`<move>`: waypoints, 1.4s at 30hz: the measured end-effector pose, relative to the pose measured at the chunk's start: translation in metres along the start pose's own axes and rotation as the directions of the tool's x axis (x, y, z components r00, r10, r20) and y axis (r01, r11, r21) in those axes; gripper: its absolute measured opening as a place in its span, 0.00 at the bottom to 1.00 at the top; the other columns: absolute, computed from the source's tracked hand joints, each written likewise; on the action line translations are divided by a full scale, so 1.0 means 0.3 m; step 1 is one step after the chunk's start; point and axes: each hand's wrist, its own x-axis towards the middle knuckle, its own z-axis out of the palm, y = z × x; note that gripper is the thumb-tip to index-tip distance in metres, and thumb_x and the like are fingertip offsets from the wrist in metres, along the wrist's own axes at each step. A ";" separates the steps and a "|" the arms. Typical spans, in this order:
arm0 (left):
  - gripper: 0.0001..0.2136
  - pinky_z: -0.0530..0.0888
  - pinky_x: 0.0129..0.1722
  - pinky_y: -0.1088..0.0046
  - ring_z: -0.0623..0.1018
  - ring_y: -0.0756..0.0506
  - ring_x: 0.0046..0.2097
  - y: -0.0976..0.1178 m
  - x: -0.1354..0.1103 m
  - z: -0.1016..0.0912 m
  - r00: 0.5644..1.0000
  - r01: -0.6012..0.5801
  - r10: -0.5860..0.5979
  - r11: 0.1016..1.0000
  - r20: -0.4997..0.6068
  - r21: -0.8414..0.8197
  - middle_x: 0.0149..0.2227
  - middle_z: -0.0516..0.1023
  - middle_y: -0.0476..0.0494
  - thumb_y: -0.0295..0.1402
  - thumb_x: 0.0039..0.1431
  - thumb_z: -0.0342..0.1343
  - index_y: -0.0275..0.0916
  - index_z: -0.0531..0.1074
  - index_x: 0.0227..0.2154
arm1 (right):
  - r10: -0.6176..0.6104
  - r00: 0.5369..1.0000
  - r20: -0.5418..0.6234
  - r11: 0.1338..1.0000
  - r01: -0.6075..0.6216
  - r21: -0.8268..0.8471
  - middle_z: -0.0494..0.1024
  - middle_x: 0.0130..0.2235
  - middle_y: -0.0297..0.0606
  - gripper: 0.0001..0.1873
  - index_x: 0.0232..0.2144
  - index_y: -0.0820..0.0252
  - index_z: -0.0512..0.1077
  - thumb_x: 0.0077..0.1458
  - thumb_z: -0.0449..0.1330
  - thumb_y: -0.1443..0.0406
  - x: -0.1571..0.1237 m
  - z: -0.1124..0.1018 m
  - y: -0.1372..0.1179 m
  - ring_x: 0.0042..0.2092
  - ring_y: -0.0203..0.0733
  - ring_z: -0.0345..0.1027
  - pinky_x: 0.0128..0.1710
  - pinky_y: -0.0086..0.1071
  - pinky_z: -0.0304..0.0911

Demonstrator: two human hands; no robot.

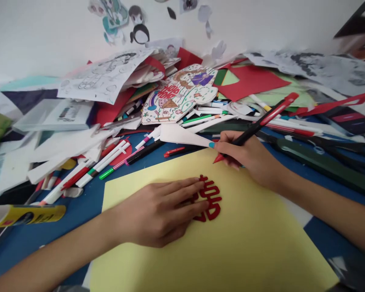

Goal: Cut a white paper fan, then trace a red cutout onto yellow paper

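Hold your left hand (pixel 158 213) spread flat, pressing the red paper cutout (pixel 213 198) firmly onto the yellow card (pixel 231 251), while your right hand (pixel 246 156) pinches the red marker (pixel 255 127) steadily, its tip near the card's top edge.

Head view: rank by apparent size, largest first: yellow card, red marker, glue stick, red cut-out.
1. Yellow card
2. Red marker and glue stick: look alike, stick cut off by frame, unranked
3. Red cut-out, partly under left hand

囍 on red paper cutout (pixel 209 191)
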 end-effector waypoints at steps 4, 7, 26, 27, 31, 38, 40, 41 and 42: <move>0.16 0.71 0.54 0.64 0.66 0.39 0.59 -0.001 -0.001 0.001 1.000 0.013 -0.013 1.000 -0.002 -0.008 0.57 0.67 0.32 0.29 0.62 0.45 0.30 0.67 0.51 | -0.056 0.996 0.062 0.993 0.063 -0.104 0.63 0.14 0.26 0.15 0.15 0.60 0.60 0.50 0.57 0.65 -0.029 0.001 -0.011 0.16 0.25 0.53 0.15 0.24 0.46; 0.16 0.71 0.54 0.65 0.66 0.40 0.59 -0.001 -0.001 0.002 1.000 0.016 -0.016 1.000 0.002 0.007 0.57 0.66 0.32 0.29 0.62 0.45 0.30 0.68 0.50 | -0.088 0.990 0.107 0.976 0.108 -0.191 0.62 0.14 0.26 0.16 0.15 0.59 0.59 0.51 0.57 0.63 -0.040 0.003 -0.015 0.16 0.25 0.52 0.17 0.25 0.46; 0.16 0.73 0.52 0.63 0.69 0.39 0.57 0.002 -0.001 0.001 1.000 0.029 -0.029 1.000 -0.006 -0.003 0.55 0.68 0.32 0.28 0.62 0.46 0.29 0.69 0.49 | -0.102 0.971 0.218 0.917 0.176 -0.358 0.56 0.15 0.25 0.15 0.16 0.59 0.56 0.50 0.55 0.63 -0.063 0.014 -0.024 0.19 0.28 0.47 0.22 0.29 0.46; 0.16 0.73 0.52 0.63 0.69 0.39 0.57 0.002 -0.001 0.000 1.000 0.029 -0.029 1.000 -0.005 -0.003 0.55 0.68 0.32 0.28 0.62 0.45 0.29 0.69 0.49 | -0.092 0.971 0.219 0.919 0.168 -0.357 0.57 0.15 0.25 0.14 0.17 0.59 0.56 0.50 0.55 0.63 -0.062 0.015 -0.023 0.20 0.28 0.47 0.22 0.29 0.46; 0.15 0.72 0.54 0.65 0.68 0.40 0.58 0.003 0.003 -0.001 1.000 0.029 -0.029 1.000 -0.007 0.000 0.55 0.69 0.33 0.28 0.62 0.45 0.28 0.70 0.48 | -0.068 0.975 0.212 0.918 0.144 -0.370 0.57 0.16 0.26 0.15 0.17 0.59 0.56 0.49 0.55 0.62 -0.062 0.017 -0.021 0.20 0.29 0.48 0.22 0.30 0.45; 0.15 0.70 0.55 0.65 0.66 0.41 0.59 0.005 0.005 0.000 1.000 0.022 -0.022 1.000 -0.014 0.002 0.55 0.69 0.33 0.28 0.62 0.45 0.28 0.70 0.49 | -0.062 0.976 0.210 0.924 0.136 -0.358 0.56 0.16 0.25 0.15 0.17 0.58 0.56 0.49 0.55 0.62 -0.068 0.020 -0.026 0.19 0.29 0.46 0.22 0.30 0.45; 0.15 0.71 0.55 0.66 0.67 0.41 0.59 0.006 0.005 0.000 1.000 0.027 -0.027 1.000 -0.014 0.005 0.55 0.69 0.33 0.28 0.62 0.45 0.29 0.70 0.48 | -0.058 0.975 0.215 0.930 0.131 -0.344 0.56 0.16 0.25 0.14 0.17 0.58 0.56 0.49 0.55 0.63 -0.070 0.023 -0.030 0.19 0.29 0.46 0.22 0.31 0.46; 0.15 0.71 0.55 0.66 0.67 0.41 0.59 0.006 0.005 0.000 1.000 0.028 -0.028 1.000 -0.012 0.006 0.55 0.69 0.34 0.28 0.63 0.45 0.29 0.70 0.48 | -0.057 0.974 0.219 0.933 0.130 -0.335 0.56 0.16 0.25 0.14 0.17 0.58 0.56 0.49 0.55 0.63 -0.071 0.024 -0.031 0.19 0.29 0.46 0.22 0.31 0.46; 0.15 0.71 0.55 0.66 0.67 0.41 0.58 0.005 0.005 0.000 1.000 0.028 -0.028 1.000 -0.010 0.006 0.55 0.69 0.34 0.28 0.62 0.45 0.29 0.70 0.48 | -0.057 0.973 0.225 0.937 0.130 -0.325 0.56 0.16 0.26 0.14 0.17 0.58 0.56 0.49 0.55 0.63 -0.072 0.025 -0.031 0.19 0.29 0.46 0.22 0.31 0.47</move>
